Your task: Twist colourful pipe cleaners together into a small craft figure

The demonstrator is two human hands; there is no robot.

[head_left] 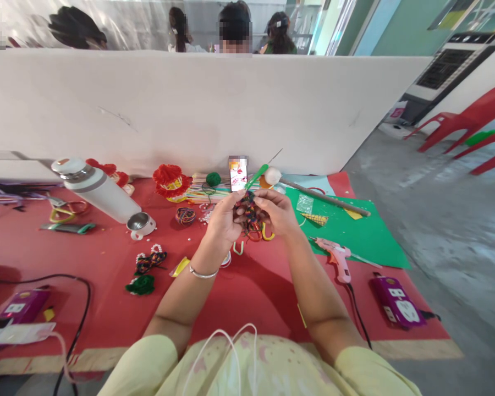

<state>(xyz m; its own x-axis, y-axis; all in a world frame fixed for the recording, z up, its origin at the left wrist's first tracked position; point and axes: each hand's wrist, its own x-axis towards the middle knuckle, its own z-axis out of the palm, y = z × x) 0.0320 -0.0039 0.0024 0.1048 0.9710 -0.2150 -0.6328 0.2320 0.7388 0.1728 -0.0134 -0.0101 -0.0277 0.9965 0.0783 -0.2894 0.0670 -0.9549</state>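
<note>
Both hands meet over the middle of the table, fingers closed around a dark multicoloured knitted piece (252, 215). My left hand (227, 217) pinches its left side, and a green-handled tool (257, 176) with a thin metal shaft sticks up from beside these fingertips, pointing up and right. On the right side of the piece, my right hand (275, 209) grips it with thumb and fingers. Just beyond the hands stands a phone (238, 174) with a lit screen. Orange and yellow scissor handles (267, 232) show below the piece, partly hidden.
Left on the red table (111, 275) are a white flask (101, 190), a metal cup (141, 224) and a multicoloured yarn ball (185, 215). At right lie a pink glue gun (335, 257), a stick (325, 197) and a purple power box (398, 301). A white partition (190, 104) stands behind.
</note>
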